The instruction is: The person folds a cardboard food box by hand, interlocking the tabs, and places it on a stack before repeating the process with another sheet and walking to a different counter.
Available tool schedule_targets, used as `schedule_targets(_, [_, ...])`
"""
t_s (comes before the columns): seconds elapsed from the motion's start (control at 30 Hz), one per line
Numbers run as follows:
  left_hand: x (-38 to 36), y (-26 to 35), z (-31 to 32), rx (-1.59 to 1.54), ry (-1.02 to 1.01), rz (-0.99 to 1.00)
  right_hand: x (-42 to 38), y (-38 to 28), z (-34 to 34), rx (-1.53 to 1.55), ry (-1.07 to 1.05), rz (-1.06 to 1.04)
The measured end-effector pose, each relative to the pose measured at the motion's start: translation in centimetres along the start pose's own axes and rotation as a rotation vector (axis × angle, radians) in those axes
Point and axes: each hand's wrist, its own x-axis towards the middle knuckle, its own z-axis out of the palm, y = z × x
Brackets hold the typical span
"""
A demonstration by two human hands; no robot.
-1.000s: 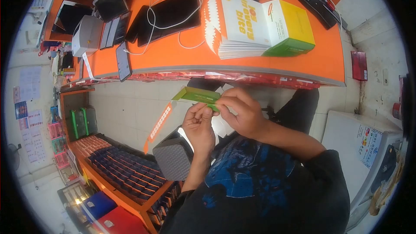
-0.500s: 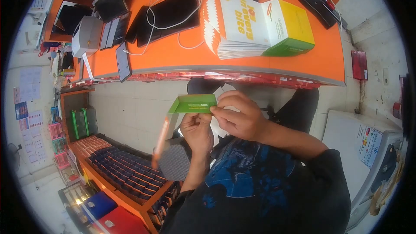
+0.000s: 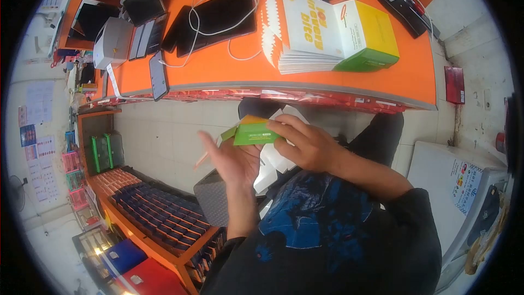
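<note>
A green-and-yellow folding paper carton [image 3: 255, 135] is in front of my chest, partly folded, with a small green flap at its left end. My right hand [image 3: 311, 145] pinches the carton's right end between thumb and fingers. Below and left of it, my left hand [image 3: 237, 161] is open, palm turned up and thumb spread away. Its fingers lie partly behind the carton, so whether they touch it is hidden. White pieces of card [image 3: 279, 159] lie on my lap under the hands.
On the orange counter [image 3: 218, 68] ahead are a stack of flat printed cartons [image 3: 311, 27], a formed yellow-green box [image 3: 371, 38], a black tablet [image 3: 224, 19], a phone [image 3: 158, 76] and tangled white cables. An orange rack [image 3: 164, 216] stands at left, a white appliance [image 3: 436, 180] at right.
My left hand has let go of its pinch and opened, thumb spread. The carton has tipped, so a yellow panel shows above the green one. My right hand keeps hold of its right end.
</note>
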Motion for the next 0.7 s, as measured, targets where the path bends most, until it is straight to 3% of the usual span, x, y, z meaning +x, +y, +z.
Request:
schedule_targets(0.07, [1.5,-0.5,-4.6,0.054,0.077,0.015,0.1,-0.1,-0.2,-0.031,-0.032,-0.06])
schedule_targets(0.13, [1.9,-1.0,-5.0,0.109,0.151,0.017,-0.1,0.0,0.1,-0.071,-0.017,-0.057])
schedule_targets(0.2, [1.3,-2.4,-2.8,0.304,0.257,0.159,-0.2,-0.1,0.1,-0.112,-0.008,-0.052])
schedule_targets(0.3, [1.0,-4.2,-2.9,0.451,0.257,0.309,0.0,-0.2,0.3,-0.13,0.0,-0.01])
schedule_targets(0.4, [1.0,-3.5,-2.9,0.528,0.236,0.333,0.1,-0.1,0.5,-0.065,0.082,0.01])
schedule_targets(0.47, [1.0,-2.9,-3.4,0.621,0.203,0.351,0.3,-0.3,0.4,0.111,0.087,0.25])
schedule_targets(0.53, [0.6,-2.9,-4.5,1.042,0.181,0.439,0.5,-0.2,1.1,0.21,0.135,0.344])
schedule_targets(0.57, [0.4,-3.2,-4.3,1.043,0.181,0.436,0.5,-0.3,1.3,0.306,0.185,0.44])
schedule_targets(0.63, [-0.3,-4.3,-3.8,1.207,0.19,0.555,0.5,-0.5,1.3,0.316,0.197,0.437])
schedule_targets(0.7, [-0.7,-5.3,-5.1,1.271,0.249,0.507,0.5,-0.7,1.0,0.322,0.208,0.433])
